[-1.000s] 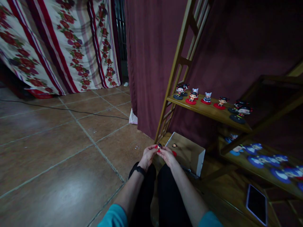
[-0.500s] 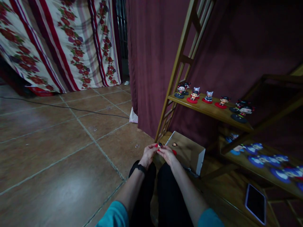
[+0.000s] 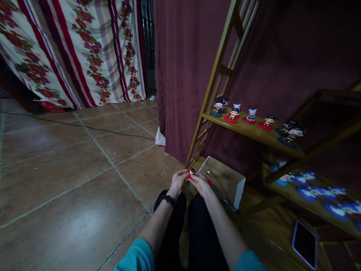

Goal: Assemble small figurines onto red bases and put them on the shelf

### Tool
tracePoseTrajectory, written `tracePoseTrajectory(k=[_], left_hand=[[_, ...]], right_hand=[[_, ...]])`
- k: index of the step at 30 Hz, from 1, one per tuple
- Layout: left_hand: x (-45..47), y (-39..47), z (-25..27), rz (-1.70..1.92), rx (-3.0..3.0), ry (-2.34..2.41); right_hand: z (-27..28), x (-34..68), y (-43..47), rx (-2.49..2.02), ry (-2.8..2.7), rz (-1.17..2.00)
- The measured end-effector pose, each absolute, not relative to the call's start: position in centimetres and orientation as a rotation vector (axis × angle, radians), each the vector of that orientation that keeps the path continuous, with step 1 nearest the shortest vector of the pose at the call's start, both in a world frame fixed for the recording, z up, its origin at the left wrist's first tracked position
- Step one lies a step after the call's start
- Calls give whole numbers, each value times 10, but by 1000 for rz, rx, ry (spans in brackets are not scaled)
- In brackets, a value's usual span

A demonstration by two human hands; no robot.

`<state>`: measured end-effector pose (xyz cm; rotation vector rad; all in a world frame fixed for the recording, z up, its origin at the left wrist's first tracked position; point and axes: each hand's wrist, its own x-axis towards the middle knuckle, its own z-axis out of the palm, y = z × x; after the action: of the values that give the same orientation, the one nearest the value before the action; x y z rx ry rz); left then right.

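Observation:
Between my two hands, above my knees, is a small figurine (image 3: pixel 192 171) with a dark-haired head and a red base. My left hand (image 3: pixel 178 180) grips it from the left, fingers closed at its edge. From the right, my right hand (image 3: pixel 199 181) pinches the same figurine. Just beyond my right hand lies an open cardboard box (image 3: pixel 225 180). A small figurine head (image 3: pixel 208 172) shows inside the box, and a bit of red sticks out by my right fingers, partly hidden.
On the right, a wooden shelf (image 3: pixel 251 132) bears several figurines on red and black bases. A lower shelf (image 3: pixel 296 195) holds several blue and white ones. A tablet or phone (image 3: pixel 305 244) lies at the bottom right. A black cable (image 3: pixel 84 125) crosses the tiled floor.
The view has shifted slightly, so the shelves sit a little further right. The figurine is turned or raised slightly between my hands, which keep their hold.

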<state>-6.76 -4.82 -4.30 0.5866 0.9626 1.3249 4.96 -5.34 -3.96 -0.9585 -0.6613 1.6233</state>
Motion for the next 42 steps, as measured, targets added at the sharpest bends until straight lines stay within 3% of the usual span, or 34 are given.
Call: tracePoseTrajectory(k=[22,32,42], left_hand=[[-63,-49,-46,1386,741,1097],[-57,-77,-23,1407,1304,1313],[-67,-83,-11,1165,1694,1625]], right_hand=[[-41,47,-53,-1036,-761,1537],[-36,51,-54,-1046,-737,1535],[-38,52,-53,-1049,-816,1569]])
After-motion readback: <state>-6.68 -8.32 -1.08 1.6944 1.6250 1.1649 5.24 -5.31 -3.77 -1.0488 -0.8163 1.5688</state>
